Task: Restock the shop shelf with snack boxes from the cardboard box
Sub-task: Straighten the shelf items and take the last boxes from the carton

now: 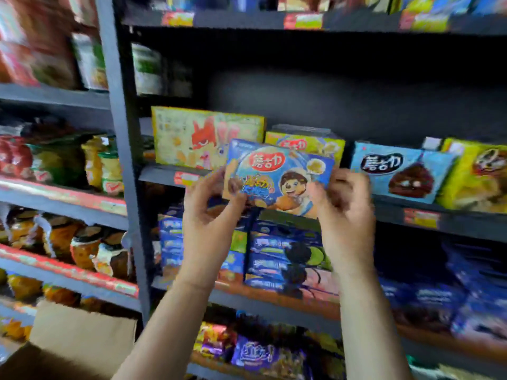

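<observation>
Blue snack box [277,179] held upright between both hands, in front of the middle shelf [162,174], not yet set down. Left hand [211,207] pinches its left edge; right hand [343,204] fingers curled on its right edge. Several boxes already stand on that shelf. Cardboard box [79,333] sits below-left of shelf; contents hidden, remaining stock unknown.

Dark grey metal shelving [118,149] is filling the view, a neighbouring bay [55,193] standing at left; red price strips [68,267] are lining its edges in dim light.
</observation>
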